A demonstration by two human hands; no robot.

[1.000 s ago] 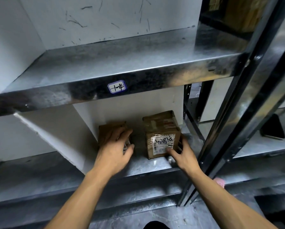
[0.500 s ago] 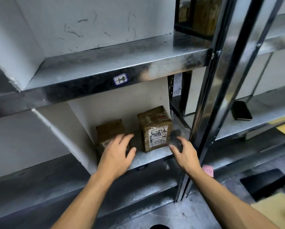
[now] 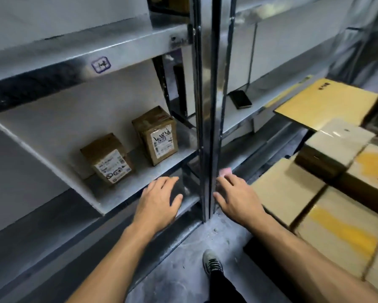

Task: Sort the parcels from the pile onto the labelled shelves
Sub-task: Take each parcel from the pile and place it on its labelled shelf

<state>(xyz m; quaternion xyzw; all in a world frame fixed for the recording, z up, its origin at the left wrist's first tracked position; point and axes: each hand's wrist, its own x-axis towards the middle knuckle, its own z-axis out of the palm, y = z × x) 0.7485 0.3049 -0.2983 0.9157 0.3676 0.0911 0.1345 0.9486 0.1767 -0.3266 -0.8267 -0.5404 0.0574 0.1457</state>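
Both hands, left [image 3: 158,200] and right [image 3: 238,196], fingers spread and holding nothing at frame centre; two parcels [image 3: 108,159] [image 3: 156,135] upright on the shelf [image 3: 139,171].

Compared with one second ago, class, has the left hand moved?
Yes. The left hand has drawn back off the smaller parcel toward the person, to the front edge of the shelf.
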